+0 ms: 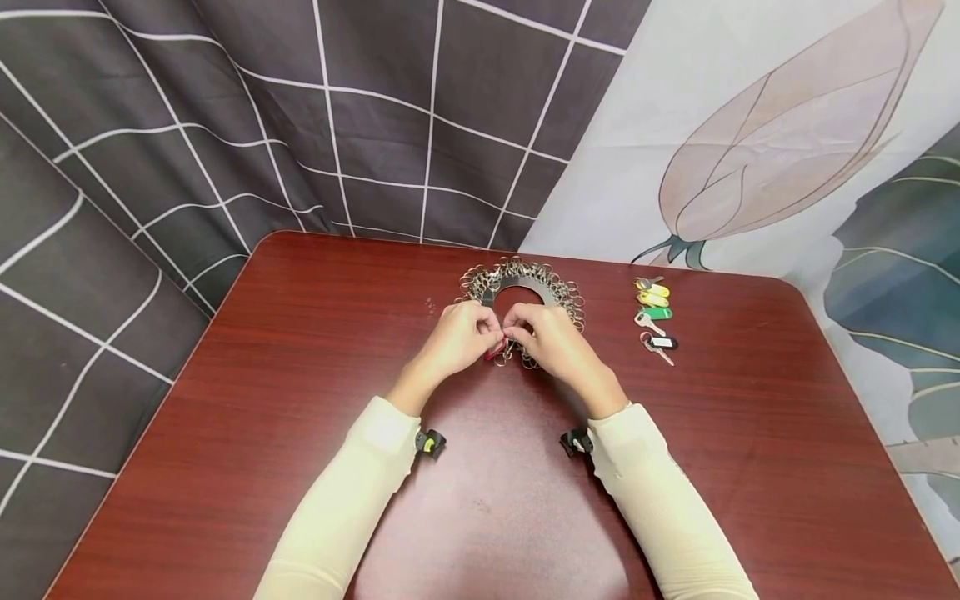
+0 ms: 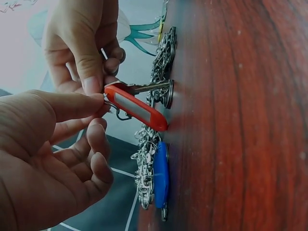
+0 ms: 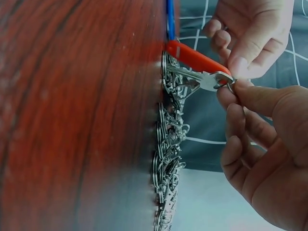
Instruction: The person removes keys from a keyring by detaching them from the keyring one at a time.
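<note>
Both hands meet at the near left part of a flat grey ring point(image 1: 536, 286) hung with many small metal rings point(image 1: 567, 302). Thumb and fingers of my left hand point(image 1: 459, 335) pinch the end of a red key tag point(image 2: 134, 107) at its split ring point(image 2: 115, 111). My right hand point(image 1: 553, 340) pinches at the same split ring, its fingertips close against the left ones. A silver key point(image 3: 204, 79) hangs beside the tag from that ring. Below, in the left wrist view, a blue key tag point(image 2: 161, 175) lies against the metal rings. The fingertips partly hide the split ring.
To the right on the reddish-brown table point(image 1: 750, 433) lie yellow key tags point(image 1: 652, 293), a green tag point(image 1: 658, 313) with a key, and a black tag point(image 1: 663, 342) with a key. A dark checked curtain point(image 1: 390, 125) hangs behind the far edge.
</note>
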A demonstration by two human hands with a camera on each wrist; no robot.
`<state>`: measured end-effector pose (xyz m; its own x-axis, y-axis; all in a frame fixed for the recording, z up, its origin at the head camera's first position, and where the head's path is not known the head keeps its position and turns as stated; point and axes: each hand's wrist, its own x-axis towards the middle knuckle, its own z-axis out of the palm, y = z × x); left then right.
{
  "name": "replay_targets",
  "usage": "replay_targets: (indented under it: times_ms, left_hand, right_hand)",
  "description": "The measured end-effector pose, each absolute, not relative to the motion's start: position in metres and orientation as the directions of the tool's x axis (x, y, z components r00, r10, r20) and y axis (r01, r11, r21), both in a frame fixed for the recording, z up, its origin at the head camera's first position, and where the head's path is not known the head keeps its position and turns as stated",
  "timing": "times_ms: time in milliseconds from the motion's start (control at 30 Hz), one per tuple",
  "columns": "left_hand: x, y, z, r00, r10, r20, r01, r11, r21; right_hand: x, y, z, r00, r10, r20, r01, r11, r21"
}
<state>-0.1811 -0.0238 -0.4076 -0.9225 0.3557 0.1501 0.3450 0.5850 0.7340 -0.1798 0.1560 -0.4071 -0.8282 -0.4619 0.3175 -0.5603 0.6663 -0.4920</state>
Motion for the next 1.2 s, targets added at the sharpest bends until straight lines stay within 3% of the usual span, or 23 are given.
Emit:
replay_targets:
  times_ms: [233, 567, 867, 1200]
  left_hand:
    - [-0.1813, -0.0250, -0.4080, -0.900, 0.393, 0.190, 0.404, 0.585, 0.703]
    - [-0.1808, -0.0234, -0.4061, -0.934, 0.337, 0.116, 0.308, 0.602, 0.737]
    - [-0.1779, -0.0221, -0.4067, -0.917, 0.361, 0.168, 0.365, 0.591, 0.719]
    - [-0.1798, -0.0225, -0.4090, -0.933, 0.335, 0.131, 0.316, 0.588, 0.745]
  right_hand:
    - [-0.1793, 0.1567, -0.4055, -0.844, -0.426, 0.327, -0.537, 0.686, -0.491]
    - [-0.1807, 0.1562, -0.4065, -0.817, -0.464, 0.343, -0.577, 0.660, -0.482]
    - [-0.1796, 0.1567, -0.4065, -0.830, -0.430, 0.355, -0.556, 0.690, -0.464]
    - [-0.1795, 0.1554, -0.4062, -0.810, -0.469, 0.351, -0.586, 0.661, -0.469]
